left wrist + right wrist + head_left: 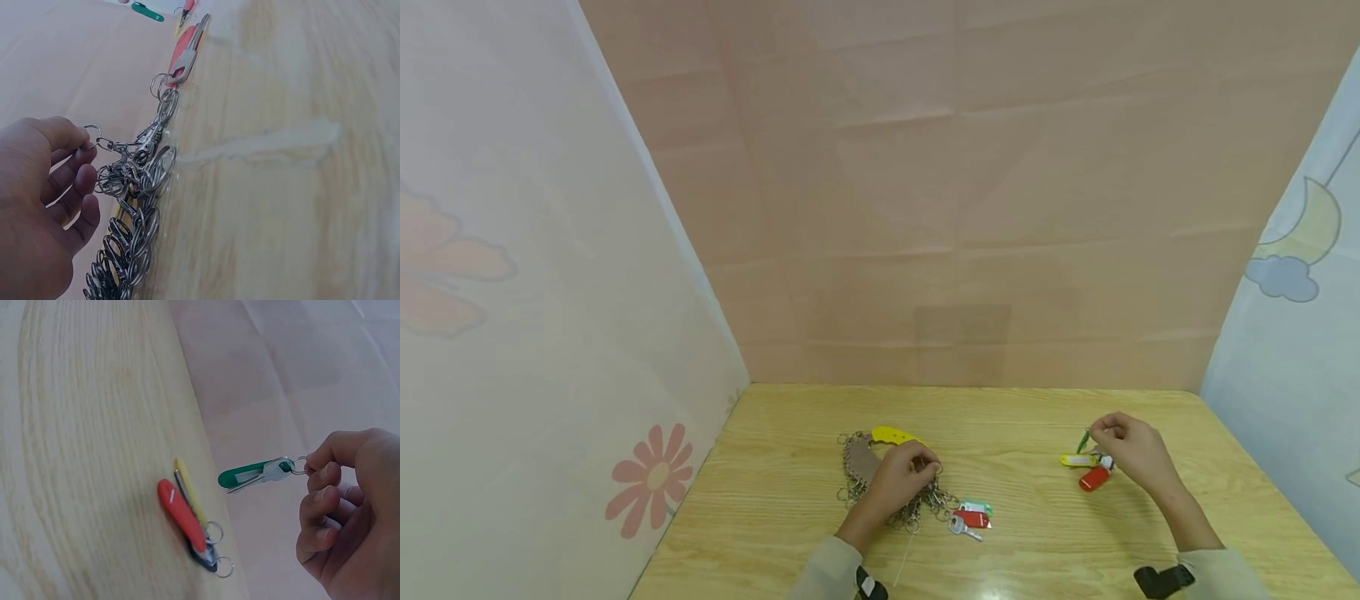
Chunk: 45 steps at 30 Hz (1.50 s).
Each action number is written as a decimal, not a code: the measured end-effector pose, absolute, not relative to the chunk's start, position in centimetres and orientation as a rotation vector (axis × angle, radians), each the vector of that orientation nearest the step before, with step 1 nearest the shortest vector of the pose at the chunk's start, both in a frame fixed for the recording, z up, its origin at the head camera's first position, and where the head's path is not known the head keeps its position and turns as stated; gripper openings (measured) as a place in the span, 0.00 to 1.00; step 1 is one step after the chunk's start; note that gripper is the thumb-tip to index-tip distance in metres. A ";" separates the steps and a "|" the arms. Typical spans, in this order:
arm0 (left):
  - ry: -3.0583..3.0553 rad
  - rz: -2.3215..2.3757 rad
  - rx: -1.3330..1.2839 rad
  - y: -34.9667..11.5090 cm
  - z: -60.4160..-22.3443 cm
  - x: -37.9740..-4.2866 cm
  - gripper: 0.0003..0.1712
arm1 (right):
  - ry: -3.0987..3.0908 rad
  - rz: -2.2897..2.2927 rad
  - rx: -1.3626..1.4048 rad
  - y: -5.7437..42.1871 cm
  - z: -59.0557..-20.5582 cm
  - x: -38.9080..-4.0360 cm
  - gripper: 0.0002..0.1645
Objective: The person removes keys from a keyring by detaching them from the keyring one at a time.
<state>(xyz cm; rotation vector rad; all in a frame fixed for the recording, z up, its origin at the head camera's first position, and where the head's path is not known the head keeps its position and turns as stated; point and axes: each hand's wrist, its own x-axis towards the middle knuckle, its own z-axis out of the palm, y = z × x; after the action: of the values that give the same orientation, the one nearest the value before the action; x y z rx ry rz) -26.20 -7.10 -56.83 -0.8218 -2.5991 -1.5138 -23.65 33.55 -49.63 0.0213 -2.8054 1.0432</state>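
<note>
My left hand (897,478) pinches a small metal key ring (92,129) between thumb and forefinger. That ring joins a bunch of silver clasps and rings (134,181) along a brown curved plate (859,460) with a yellow edge piece (891,435). In my right hand (1135,450), thumb and forefinger pinch a split ring (300,465) from which a key (275,469) and a green tag (232,478) hang. Below them on the table lie a yellow tag (1078,460) and a red tag (1094,478), both with rings, and a dark-headed key (203,557).
Beside the bunch, a red tag (972,519), a green tag (977,507) and a silver key (964,528) lie on the wooden table (1022,567). A thin pale strip (904,560) runs toward the front. Covered walls stand behind and at both sides.
</note>
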 end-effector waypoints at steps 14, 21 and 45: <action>-2.621 -1.489 -0.788 -6.9 -56.5 -26.1 0.06 | -2.841 1.078 -0.060 35.0 -51.8 -23.4 0.25; -2.616 -1.505 -0.797 -6.9 -56.6 -26.1 0.09 | -2.837 1.075 -0.058 35.5 -52.4 -23.3 0.25; -2.640 -1.482 -0.790 -7.4 -56.7 -26.1 0.09 | -2.916 1.131 -0.263 36.9 -54.1 -23.1 0.27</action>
<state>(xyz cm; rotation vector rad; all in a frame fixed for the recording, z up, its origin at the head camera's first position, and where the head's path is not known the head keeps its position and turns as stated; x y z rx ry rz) -26.11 -7.37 -56.68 -0.7895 -2.6403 -1.4825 -23.08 36.91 -54.14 -0.2627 -2.9157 1.1309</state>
